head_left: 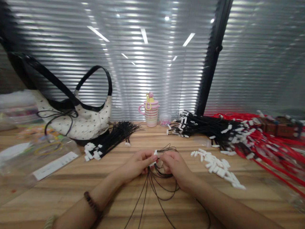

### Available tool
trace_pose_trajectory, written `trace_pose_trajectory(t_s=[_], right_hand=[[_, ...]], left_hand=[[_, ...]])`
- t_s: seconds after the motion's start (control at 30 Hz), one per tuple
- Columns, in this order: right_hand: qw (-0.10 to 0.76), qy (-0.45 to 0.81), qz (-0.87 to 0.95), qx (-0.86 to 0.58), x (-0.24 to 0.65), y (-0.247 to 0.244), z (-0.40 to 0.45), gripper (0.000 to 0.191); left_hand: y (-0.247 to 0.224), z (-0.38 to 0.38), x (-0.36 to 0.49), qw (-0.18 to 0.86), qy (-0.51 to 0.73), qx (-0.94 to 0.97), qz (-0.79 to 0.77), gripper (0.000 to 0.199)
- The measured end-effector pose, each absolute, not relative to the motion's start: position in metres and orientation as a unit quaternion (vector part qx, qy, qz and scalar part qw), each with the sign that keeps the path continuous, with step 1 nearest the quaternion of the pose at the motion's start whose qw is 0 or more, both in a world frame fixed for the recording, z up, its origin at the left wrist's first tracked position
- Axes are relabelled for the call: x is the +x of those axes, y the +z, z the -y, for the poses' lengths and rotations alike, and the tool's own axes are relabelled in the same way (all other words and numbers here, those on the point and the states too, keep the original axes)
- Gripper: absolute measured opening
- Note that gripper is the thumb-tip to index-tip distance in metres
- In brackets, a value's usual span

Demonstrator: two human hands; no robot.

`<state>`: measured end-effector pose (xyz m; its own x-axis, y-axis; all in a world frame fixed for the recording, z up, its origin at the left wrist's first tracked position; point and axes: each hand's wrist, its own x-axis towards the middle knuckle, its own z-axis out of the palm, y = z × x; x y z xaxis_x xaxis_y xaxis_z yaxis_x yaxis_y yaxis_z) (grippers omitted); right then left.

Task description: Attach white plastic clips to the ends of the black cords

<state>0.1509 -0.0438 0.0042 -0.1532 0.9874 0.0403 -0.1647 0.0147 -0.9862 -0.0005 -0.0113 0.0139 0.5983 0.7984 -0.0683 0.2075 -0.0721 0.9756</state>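
My left hand [139, 163] and my right hand [175, 167] meet at the middle of the wooden table [71, 194]. Between the fingertips of both sits a small white clip [155, 153], pinched together with thin black cords [158, 186]. The cords loop above my fingers and trail down towards me across the table. A loose pile of white clips [218, 167] lies just right of my right hand. A finished bundle of black cords with white clips [105, 144] lies to the left behind my left hand.
A white dotted handbag [78, 119] with black straps stands at the back left. A pink striped cup [151, 113] stands at the back centre. Heaps of black cords [205, 127] and red cords [267, 143] fill the right. Clear plastic bags [35, 156] lie at the left.
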Motion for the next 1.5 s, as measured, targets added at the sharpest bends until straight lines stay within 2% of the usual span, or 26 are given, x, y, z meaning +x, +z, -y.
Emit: trace_pose_trajectory(t_s=[0.1, 0.37, 0.8, 1.13, 1.5], right_hand=[[0.538, 0.613, 0.425, -0.393, 0.148, 0.006, 0.046, 0.031], [0.564, 0.562, 0.406, -0.448, 0.145, -0.001, 0.044, 0.04], [0.626, 0.583, 0.315, -0.412, 0.133, 0.002, 0.052, 0.029], [0.622, 0.566, 0.323, -0.435, 0.131, 0.009, 0.057, 0.033], [0.579, 0.54, 0.434, -0.43, 0.137, 0.01, 0.061, 0.036]], left_hand=[[0.014, 0.01, -0.002, 0.579, 0.246, 0.68, -0.376, 0.041], [0.013, 0.009, -0.001, 0.563, 0.242, 0.676, -0.409, 0.037], [0.014, 0.01, -0.002, 0.58, 0.228, 0.683, -0.382, 0.036], [0.017, 0.012, -0.001, 0.58, 0.211, 0.698, -0.362, 0.038], [0.014, 0.008, -0.004, 0.612, 0.24, 0.653, -0.376, 0.038]])
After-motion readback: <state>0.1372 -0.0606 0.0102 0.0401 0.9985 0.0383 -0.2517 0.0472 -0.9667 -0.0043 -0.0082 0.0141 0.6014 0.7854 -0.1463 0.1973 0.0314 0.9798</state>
